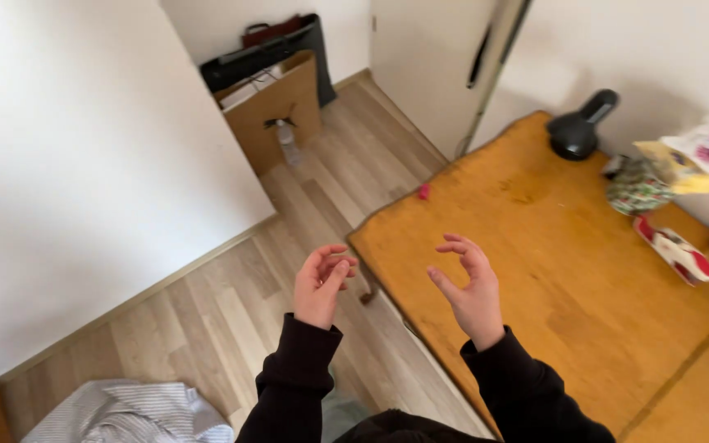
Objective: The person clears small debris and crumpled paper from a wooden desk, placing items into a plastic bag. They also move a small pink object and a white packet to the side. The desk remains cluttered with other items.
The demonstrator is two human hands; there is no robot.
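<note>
My left hand (pixel 322 283) hovers over the wooden floor just off the corner of an orange-brown wooden table (pixel 568 262). Its fingers are curled loosely and hold nothing. My right hand (pixel 469 287) floats above the near part of the table top, fingers spread and bent, also holding nothing. Both arms wear black sleeves. The hands are apart and touch no object.
A black desk lamp (pixel 580 127), a patterned pouch (pixel 638 189), crumpled wrappers (pixel 695 156) and a red-and-white packet (pixel 679 250) sit at the table's far right. A small pink item (pixel 423 192) lies at the table's edge. Paper bags (pixel 276 102) lean on the wall; striped cloth (pixel 133 410) lies bottom left.
</note>
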